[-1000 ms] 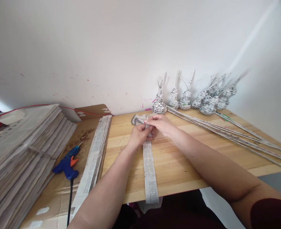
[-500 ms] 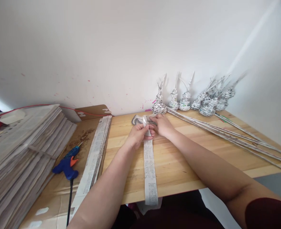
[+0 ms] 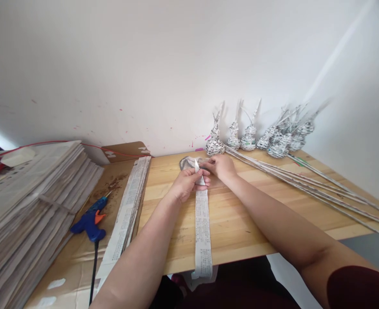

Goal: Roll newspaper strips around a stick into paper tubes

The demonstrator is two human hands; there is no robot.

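A long newspaper strip [image 3: 203,227] runs down the middle of the wooden table [image 3: 241,214] and hangs over its front edge. My left hand [image 3: 186,183] pinches the strip's far end, which is folded up into a small point. My right hand [image 3: 220,166] is closed on the same end from the right, fingertips meeting the left hand's. Just behind both hands lies a small dark patterned piece [image 3: 187,162], partly hidden.
A tall stack of newspapers [image 3: 28,206] fills the left. A blue glue gun [image 3: 91,221] lies on cardboard beside a pile of cut strips [image 3: 129,206]. Several woven paper figures [image 3: 257,137] line the wall, and long rolled paper sticks [image 3: 312,182] lie across the right.
Both hands stayed at the strip's far end. The right hand dropped from above the strip to its right side, and the strip's corner now stands folded up in a point.
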